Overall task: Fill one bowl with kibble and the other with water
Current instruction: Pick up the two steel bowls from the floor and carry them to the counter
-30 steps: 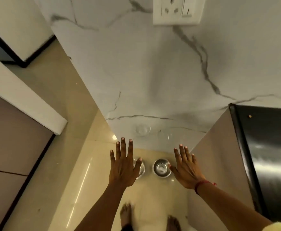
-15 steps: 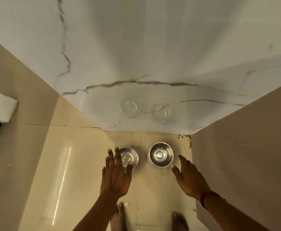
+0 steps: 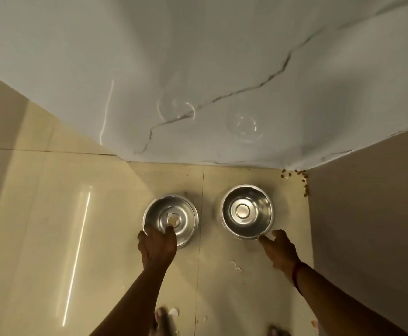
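**Both hands at the bowl rims; corner position leaves little room on the right**

Left hand [image 3: 158,246]: fingers curled over the near rim of the left round stainless-steel bowl [image 3: 171,218], thumb inside the wall, closed on the rim. Right hand [image 3: 279,248]: fingers apart, one fingertip touching the near rim of the right round stainless-steel bowl [image 3: 246,210]; no grip formed.

Both bowls stand upright on the glossy beige floor tile [image 3: 52,214], well apart from each other. Neither holds water or a fill of kibble; the left shows a small brownish residue at its centre.

Risks, as judged: a one-sided rim grip may tip the left bowl on lifting; the polished tile would let the right bowl slide under a push from one fingertip.

Clearances: white marble-pattern wall [image 3: 198,69] close behind both bowls; brown side panel [image 3: 367,214] near the right bowl, with scattered brown kibble pieces [image 3: 300,178] in the corner. Open floor lies left and toward the person.
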